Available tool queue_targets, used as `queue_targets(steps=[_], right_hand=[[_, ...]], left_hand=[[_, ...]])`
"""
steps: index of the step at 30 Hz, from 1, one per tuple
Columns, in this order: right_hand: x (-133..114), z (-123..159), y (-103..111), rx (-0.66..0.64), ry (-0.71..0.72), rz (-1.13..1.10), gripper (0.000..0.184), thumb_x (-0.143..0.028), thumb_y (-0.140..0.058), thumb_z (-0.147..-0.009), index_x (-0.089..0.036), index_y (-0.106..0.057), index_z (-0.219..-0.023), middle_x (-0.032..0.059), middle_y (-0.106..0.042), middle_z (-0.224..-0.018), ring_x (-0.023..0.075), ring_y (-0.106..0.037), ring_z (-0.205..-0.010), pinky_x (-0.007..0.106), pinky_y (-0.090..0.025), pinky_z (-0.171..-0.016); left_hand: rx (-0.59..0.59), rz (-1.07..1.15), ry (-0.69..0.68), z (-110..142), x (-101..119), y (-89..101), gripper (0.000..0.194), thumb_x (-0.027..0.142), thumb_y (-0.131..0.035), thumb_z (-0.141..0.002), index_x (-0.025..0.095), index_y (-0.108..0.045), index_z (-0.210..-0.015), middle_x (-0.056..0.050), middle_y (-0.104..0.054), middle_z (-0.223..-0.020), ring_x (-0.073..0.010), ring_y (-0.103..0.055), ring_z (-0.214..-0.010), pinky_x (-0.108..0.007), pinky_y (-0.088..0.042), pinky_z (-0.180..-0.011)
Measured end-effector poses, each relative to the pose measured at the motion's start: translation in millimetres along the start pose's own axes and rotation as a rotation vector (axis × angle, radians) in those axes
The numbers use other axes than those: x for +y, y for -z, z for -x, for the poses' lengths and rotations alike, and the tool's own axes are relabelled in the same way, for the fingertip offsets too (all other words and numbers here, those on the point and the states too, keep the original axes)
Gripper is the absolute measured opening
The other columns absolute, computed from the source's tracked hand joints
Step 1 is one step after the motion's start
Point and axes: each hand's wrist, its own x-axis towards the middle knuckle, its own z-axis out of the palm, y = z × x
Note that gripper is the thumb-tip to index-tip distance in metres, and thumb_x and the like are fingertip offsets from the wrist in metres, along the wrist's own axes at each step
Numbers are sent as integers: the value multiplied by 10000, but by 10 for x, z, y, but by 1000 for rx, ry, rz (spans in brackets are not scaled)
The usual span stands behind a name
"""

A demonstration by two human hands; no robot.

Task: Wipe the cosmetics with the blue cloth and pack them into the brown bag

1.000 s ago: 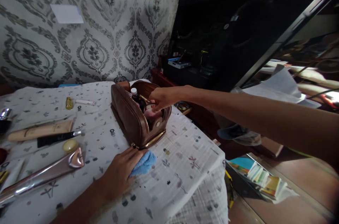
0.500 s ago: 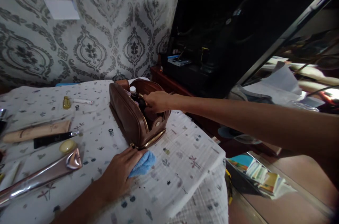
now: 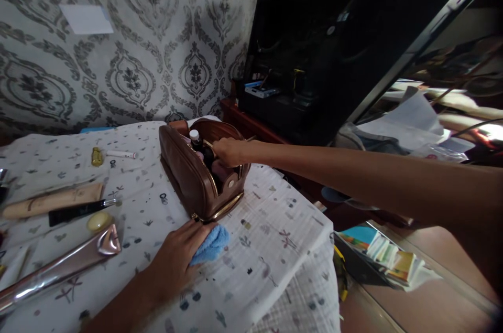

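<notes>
While checking the head view, the only one on record, located the brown bag [image 3: 184, 178] upright on the printed cover [image 3: 275, 265], mouth open along the upper zip [image 3: 210, 176]. Found the right hand [image 3: 231, 152] inside that mouth, knuckles up, fingertips hidden among the contents. Could not tell the state of that grip: spread, pressed together or pinching something. Noted a white-capped bottle [image 3: 194, 136] just beside the fingers and a pinkish item [image 3: 220, 169] just below the hand, identity unclear. Found the left hand [image 3: 178, 246] closed over a blue cloth [image 3: 212, 245], fingertips at the bag's lower corner; could not confirm any firm pressure there. Recorded farther left a beige tube [image 3: 55, 201], a black item [image 3: 78, 211] with a silver tip, a pale yellow round item [image 3: 99, 222] and a shiny pink tube [image 3: 58, 267], all lying apart from both hands. Regarding good practice, judged best to brace the bag at that corner with the left hand, reach in from above, hold the right wrist clear of the rim and work past the bottle without tipping it. Rated scraping against the zip teeth and jostling of crowded contents as main risks.
</notes>
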Motion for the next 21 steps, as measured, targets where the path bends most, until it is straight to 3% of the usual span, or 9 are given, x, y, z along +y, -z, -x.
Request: queue_targets(steps=[4, 8, 11, 13, 16, 19, 21], right_hand=[[-16, 8, 22, 10, -61, -18, 482, -345, -718, -862, -56, -671, -1245, 215, -697, -1211, 315, -687, -1111, 305, -557, -845], [-27, 12, 4, 19, -83, -33, 448, -289, -729, -834, -85, -682, -1230, 201, -687, -1240, 321, -671, -1145, 330, -567, -864], [-39, 8, -14, 17, -99, -46, 410, -260, -734, -814, -73, -701, -1178, 213, -681, -1247, 345, -661, -1157, 387, -574, -881], [-49, 13, -10, 10, -106, -66, 412, -228, -749, -793, -81, -701, -1175, 209, -683, -1247, 346, -655, -1168, 396, -571, -897], [-66, 47, 23, -1, -127, -101, 491, -184, -761, -780, -90, -656, -1250, 211, -675, -1263, 347, -648, -1184, 409, -567, -917], [-76, 109, 61, 12, -150, -138, 573, -195, -759, -797, -78, -585, -1331, 225, -644, -1310, 344, -628, -1218, 418, -552, -947], [-71, 140, 71, 27, -158, -166, 553, -223, -765, -793, -78, -598, -1300, 219, -663, -1281, 331, -645, -1194, 397, -555, -936]], left_hand=[[0, 35, 18, -13, -8, -5, 513, 320, -559, -937, 219, -469, -1431, -103, -643, -1335, -282, -591, -1242, -425, -498, -1054], [13, 88, 34, -15, 25, -27, 477, 358, -551, -936, 226, -503, -1391, -106, -652, -1311, -290, -604, -1218, -430, -510, -1034], [85, 173, 87, -19, 134, 124, 401, 388, -523, -923, 242, -571, -1294, -83, -690, -1222, -273, -654, -1103, -387, -555, -940], [176, 199, 166, -93, 246, 408, 336, 372, -495, -903, 249, -609, -1195, -53, -723, -1081, -245, -684, -927, -350, -582, -780], [341, 79, 262, -429, 392, 1049, 292, 321, -432, -889, 224, -625, -1085, -7, -692, -823, -176, -593, -622, -282, -487, -541], [378, -333, 217, -1010, 398, 1610, 288, 167, -445, -792, 183, -644, -1001, -26, -679, -870, -182, -605, -746, -292, -478, -693], [201, -571, 224, -1424, 315, 1780, 436, 87, -453, -751, 200, -645, -1126, -55, -695, -1036, -227, -634, -946, -321, -475, -804]])
